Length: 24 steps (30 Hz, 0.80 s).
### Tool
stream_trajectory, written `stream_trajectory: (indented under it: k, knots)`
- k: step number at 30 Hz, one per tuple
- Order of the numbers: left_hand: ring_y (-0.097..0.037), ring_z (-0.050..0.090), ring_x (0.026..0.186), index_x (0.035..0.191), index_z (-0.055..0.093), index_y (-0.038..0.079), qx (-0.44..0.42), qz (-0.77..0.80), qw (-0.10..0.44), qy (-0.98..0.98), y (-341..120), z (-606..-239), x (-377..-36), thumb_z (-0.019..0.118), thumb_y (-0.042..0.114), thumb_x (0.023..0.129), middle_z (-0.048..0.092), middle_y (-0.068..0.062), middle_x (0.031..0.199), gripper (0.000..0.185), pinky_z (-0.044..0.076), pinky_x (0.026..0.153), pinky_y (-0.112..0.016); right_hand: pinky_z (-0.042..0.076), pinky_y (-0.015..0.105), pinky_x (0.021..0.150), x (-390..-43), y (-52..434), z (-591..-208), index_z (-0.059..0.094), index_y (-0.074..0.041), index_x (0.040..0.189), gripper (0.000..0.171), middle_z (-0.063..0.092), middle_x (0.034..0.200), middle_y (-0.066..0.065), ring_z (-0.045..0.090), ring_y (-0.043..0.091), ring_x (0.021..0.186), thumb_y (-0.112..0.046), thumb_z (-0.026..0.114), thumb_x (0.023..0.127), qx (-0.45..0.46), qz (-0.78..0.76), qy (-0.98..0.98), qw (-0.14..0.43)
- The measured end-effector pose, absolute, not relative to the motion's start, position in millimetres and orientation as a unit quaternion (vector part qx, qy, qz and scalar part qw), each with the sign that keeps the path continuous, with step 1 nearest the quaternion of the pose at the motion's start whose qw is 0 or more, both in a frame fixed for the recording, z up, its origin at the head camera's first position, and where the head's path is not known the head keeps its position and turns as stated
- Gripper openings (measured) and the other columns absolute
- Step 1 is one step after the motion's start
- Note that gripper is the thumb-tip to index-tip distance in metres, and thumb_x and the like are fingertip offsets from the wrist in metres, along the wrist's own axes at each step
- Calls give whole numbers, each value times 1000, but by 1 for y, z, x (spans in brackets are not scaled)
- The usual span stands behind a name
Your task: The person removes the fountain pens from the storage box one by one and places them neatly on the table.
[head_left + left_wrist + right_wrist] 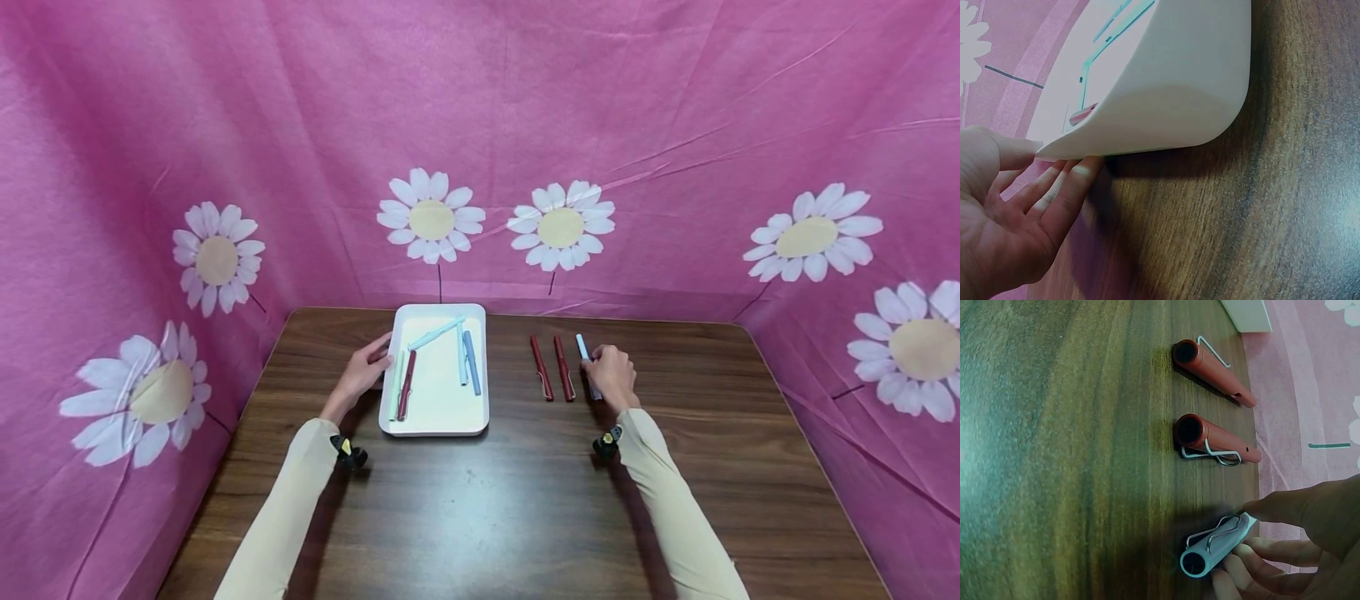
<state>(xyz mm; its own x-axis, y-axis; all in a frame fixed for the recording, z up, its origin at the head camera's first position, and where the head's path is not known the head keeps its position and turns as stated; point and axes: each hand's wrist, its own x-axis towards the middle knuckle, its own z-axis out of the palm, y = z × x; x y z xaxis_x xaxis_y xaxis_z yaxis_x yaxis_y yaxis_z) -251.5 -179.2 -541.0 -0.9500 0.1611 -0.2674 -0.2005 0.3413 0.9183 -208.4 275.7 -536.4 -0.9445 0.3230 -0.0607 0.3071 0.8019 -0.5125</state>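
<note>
On the desk (525,500), to the right of the white tray (390,400), three pens lie in a row side by side: two red pens (542,367) (564,367) and, farthest right, a pale blue pen (582,347). The right hand (615,377) rests on the blue one; in the right wrist view its fingers (1272,550) and thumb curl round the barrel of the blue pen (1216,545), pinching it while it lies on the wood, clip up, just beside the nearer red pen (1213,439) and apart from the farther one (1210,364). I judge this to be the setting-down or picking-up of the third pen in the row; which of the two, the pictures do not tell. The pen lies parallel to its neighbours, so any next move calls for little more than a clean lift or a clean letting-go without nudging the red pen beside it. The left hand (365,369) is at the tray's left rim: in the left wrist view its grip is spread, fingers (1063,190) straight under the edge of the tray (1172,81) and thumb at the rim, steadying rather than clasping. Inside the tray lie several more pens, among them a red one (406,386), a blue one (472,362) and pale ones crossing at the far end.
</note>
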Motion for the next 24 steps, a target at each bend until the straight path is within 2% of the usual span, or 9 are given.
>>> stream_trajectory:
  k: [6,14,18,24]
  knots:
    - [-37,62,122,165,35,16,-10,575,158,803,-179,-542,-252,50,11,110,48,-29,155,57,64,85,-40,53,66,87,-207,273,-536,71,3,109,28,72,115,29,66,54,106,-22,69,97,-162,276,-947,33]
    - [-38,60,125,165,35,18,-15,574,162,802,-178,-542,-251,51,12,110,49,-27,156,57,64,87,-42,51,64,90,-208,266,-532,70,5,112,27,66,115,29,64,52,109,-18,67,98,-141,288,-942,100]
    - [-37,61,123,165,35,17,-11,574,159,803,-178,-542,-251,51,11,110,48,-28,156,57,64,86,-42,50,64,94,-212,259,-529,69,7,117,28,64,119,30,61,51,112,-12,65,98,-91,300,-939,141]
    - [-35,62,121,165,35,16,-7,572,157,805,-179,-543,-252,51,12,110,48,-29,156,57,64,86,-41,50,60,94,-218,239,-527,70,5,119,24,63,120,25,59,46,111,-6,65,98,23,302,-937,172]
